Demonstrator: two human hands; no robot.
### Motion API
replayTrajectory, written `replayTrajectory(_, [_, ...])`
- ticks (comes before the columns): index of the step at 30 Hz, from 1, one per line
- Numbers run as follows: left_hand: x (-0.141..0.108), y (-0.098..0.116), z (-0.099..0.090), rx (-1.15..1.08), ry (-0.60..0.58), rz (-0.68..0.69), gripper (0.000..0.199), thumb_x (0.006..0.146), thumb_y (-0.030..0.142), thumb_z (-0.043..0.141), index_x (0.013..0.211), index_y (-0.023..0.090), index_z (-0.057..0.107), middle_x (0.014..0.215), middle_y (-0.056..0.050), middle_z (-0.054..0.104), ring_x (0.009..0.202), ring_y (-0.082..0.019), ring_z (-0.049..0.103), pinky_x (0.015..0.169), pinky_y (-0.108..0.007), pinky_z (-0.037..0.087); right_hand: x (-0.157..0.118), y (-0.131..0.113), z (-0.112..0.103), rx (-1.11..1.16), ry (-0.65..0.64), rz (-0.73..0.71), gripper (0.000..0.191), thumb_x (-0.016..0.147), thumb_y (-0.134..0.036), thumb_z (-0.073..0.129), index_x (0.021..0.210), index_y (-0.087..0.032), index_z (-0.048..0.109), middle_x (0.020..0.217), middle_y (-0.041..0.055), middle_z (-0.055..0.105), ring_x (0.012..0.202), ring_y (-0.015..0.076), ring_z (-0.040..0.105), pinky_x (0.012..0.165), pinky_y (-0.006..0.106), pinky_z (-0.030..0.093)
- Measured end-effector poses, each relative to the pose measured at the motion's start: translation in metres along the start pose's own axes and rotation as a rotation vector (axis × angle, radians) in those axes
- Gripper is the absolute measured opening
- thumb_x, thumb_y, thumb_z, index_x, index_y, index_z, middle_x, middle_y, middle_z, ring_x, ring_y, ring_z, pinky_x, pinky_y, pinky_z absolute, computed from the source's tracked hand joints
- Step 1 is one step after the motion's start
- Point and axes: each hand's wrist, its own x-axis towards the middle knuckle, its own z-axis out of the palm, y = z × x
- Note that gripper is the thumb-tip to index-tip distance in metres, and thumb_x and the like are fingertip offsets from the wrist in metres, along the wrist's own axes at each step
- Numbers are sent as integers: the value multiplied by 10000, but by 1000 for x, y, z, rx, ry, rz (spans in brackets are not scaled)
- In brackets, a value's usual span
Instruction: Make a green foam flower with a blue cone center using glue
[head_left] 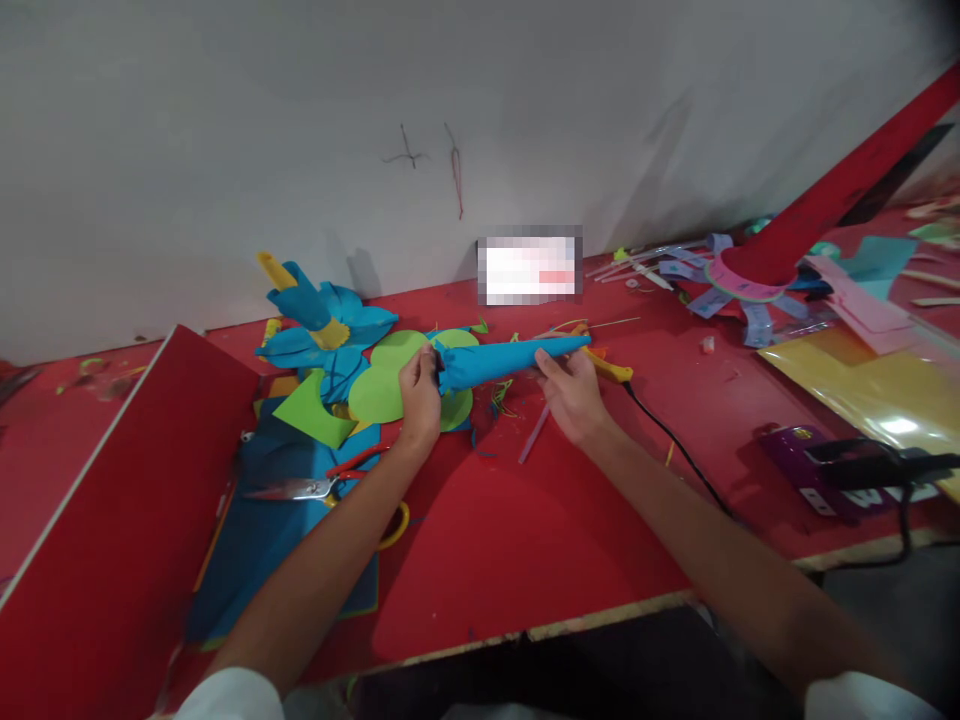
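A long blue cone [499, 364], rolled from sheet material, lies level between my hands above the table. My left hand [421, 392] grips its wider, gathered end. Near the narrow tip, my right hand [571, 390] pinches it between thumb and fingers. Behind my left hand are light green rounded petals [394, 395]. A blue flower shape with a yellow centre [326, 325] stands farther left. Just beyond my right hand lies a yellow-orange tool [611, 368] with a black cord, its kind partly hidden.
Red-handled scissors [300, 489] rest on dark blue sheets [259, 540] at left, beside a red upright panel [112, 520]. A lit, blurred screen [529, 268] leans on the wall. Right of me are a purple box [799, 470], a gold sheet [862, 385] and a red cone [832, 195].
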Motion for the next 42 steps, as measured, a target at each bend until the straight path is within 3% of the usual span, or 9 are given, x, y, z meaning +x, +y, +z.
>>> replayTrajectory(7, [6,-9,-1,0,-21,36,463,846,571,771,683,186,572,653,35,460,597,-97,394,578,-220,390,-1,-8,4,-32,-108,-44,366,789,-351,876,1063,-301,639,1103,21,732,1127,233,694,1097,461,534])
replayTrajectory(12, [4,-7,-2,107,-16,80,502,885,556,743,636,194,499,626,39,377,592,-105,352,544,-231,320,-4,-13,9,-13,-156,-80,347,798,-333,873,1056,-306,642,1151,18,756,1163,232,699,1167,477,484])
replayTrajectory(17, [-2,1,0,138,-75,121,582,880,586,752,608,193,421,611,44,306,568,-101,294,506,-240,279,-5,-9,7,-33,-80,-12,353,805,-434,869,1040,-298,642,1139,24,731,1095,227,695,1027,459,591])
replayTrajectory(20, [-2,0,1,54,-58,39,596,857,647,743,629,201,421,594,55,281,526,-93,261,454,-236,232,-3,-6,4,-23,-24,3,356,799,-431,874,1032,-298,640,1055,1,707,1022,206,691,964,435,615])
replayTrajectory(23, [0,-1,1,0,-53,-7,600,841,669,743,642,210,411,594,61,262,501,-90,236,432,-240,205,-2,-8,4,-13,-71,-21,347,801,-396,872,1040,-303,638,1073,6,720,1062,215,692,1017,450,588])
replayTrajectory(31, [-1,4,1,177,-72,144,516,904,549,733,637,189,478,628,36,345,600,-111,314,545,-246,295,-4,-16,8,-3,-168,-71,297,824,-330,854,1051,-306,665,1116,9,755,1130,226,698,1156,491,499])
replayTrajectory(37, [1,0,-1,153,-43,153,543,906,585,717,642,198,441,641,41,312,607,-116,286,555,-259,277,-3,-7,3,-83,-59,-32,323,814,-398,869,1054,-295,678,1069,5,716,1005,197,687,994,411,590])
replayTrajectory(42, [2,-2,-1,102,-6,85,600,895,635,701,625,212,373,628,53,243,572,-113,205,504,-264,225,-2,-7,4,-36,-102,-34,364,794,-383,890,1071,-305,668,1063,-3,734,1018,193,695,1011,404,575])
